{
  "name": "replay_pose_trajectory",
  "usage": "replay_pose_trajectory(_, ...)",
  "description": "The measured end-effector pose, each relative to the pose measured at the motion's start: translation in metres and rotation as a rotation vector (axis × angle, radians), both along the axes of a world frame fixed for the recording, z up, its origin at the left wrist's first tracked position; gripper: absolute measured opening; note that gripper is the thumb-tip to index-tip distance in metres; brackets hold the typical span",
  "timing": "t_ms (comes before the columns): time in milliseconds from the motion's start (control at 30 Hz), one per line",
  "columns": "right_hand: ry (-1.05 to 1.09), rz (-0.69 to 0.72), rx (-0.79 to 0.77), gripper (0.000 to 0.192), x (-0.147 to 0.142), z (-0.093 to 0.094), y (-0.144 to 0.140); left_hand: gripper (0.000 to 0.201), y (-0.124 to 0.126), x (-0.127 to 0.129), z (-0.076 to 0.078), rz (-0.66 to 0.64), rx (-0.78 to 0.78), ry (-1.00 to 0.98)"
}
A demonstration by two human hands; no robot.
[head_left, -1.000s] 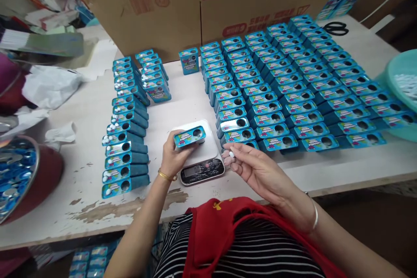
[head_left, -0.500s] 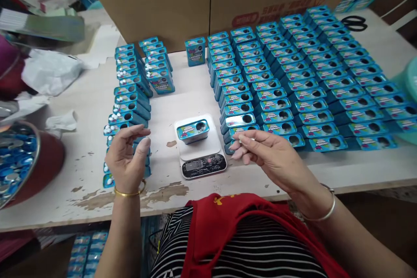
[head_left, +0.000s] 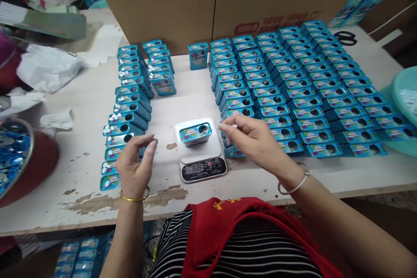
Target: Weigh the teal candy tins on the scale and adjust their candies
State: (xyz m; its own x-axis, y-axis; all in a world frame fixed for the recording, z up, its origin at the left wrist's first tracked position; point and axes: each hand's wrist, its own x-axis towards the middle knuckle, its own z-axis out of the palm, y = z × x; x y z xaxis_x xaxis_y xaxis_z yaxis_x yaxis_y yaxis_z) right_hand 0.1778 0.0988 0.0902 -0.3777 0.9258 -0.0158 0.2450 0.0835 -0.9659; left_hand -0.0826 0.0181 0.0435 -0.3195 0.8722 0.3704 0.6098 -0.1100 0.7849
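Rows of blue tins (head_left: pixel 302 91) with round holes on top fill the right side of the table (head_left: pixel 87 108). More tins with white candies on their lids (head_left: pixel 125 117) stand in a line on the left. A big cardboard box (head_left: pixel 182 0) stands behind them. One blue tin (head_left: pixel 195 133) sits on the little scale (head_left: pixel 200 150) in the middle. The right hand (head_left: pixel 257 139) pinches a small white candy (head_left: pixel 233 126) just beside that tin. The left hand (head_left: pixel 137 163) hangs near the scale, fingers curled and half open, holding nothing. A red bowl (head_left: pixel 35 160) holds shiny blue pieces.
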Motion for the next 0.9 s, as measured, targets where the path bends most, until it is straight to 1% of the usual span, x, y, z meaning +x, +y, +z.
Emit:
replay_pose_trajectory(67,-0.062,0.056,0.1,0.025,-0.009,-0.001,0.006,0.021,0.001,0.001,-0.001,-0.018,-0.017,-0.019)
replay_pose_trajectory(133,-0.13,0.105,0.168,0.025,-0.016,-0.003,0.012,0.022,0.001,0.001,-0.003,-0.031,-0.017,-0.024)
replay_pose_trajectory(233,-0.175,0.158,0.193,0.026,-0.023,-0.006,0.016,0.02,0.001,0.001,-0.004,-0.049,-0.011,-0.015)
replay_pose_trajectory(333,-0.163,0.171,0.182,0.027,-0.026,-0.007,0.017,0.019,0.0,0.001,-0.005,-0.057,-0.018,-0.012)
replay_pose_trajectory(500,-0.077,0.092,0.13,0.024,-0.021,-0.003,0.015,0.019,0.0,0.002,-0.007,-0.04,-0.027,-0.021)
replay_pose_trajectory(633,-0.045,0.031,0.059,0.025,-0.01,-0.001,0.015,0.016,0.002,0.005,-0.006,-0.067,0.008,0.03)
replay_pose_trajectory(767,-0.043,-0.021,0.04,0.023,0.003,-0.003,0.012,0.013,0.004,0.01,-0.005,-0.091,0.043,0.119)
replay_pose_trajectory(900,-0.03,-0.072,0.0,0.022,0.01,-0.008,0.008,0.014,0.005,0.011,-0.004,-0.091,0.046,0.148)
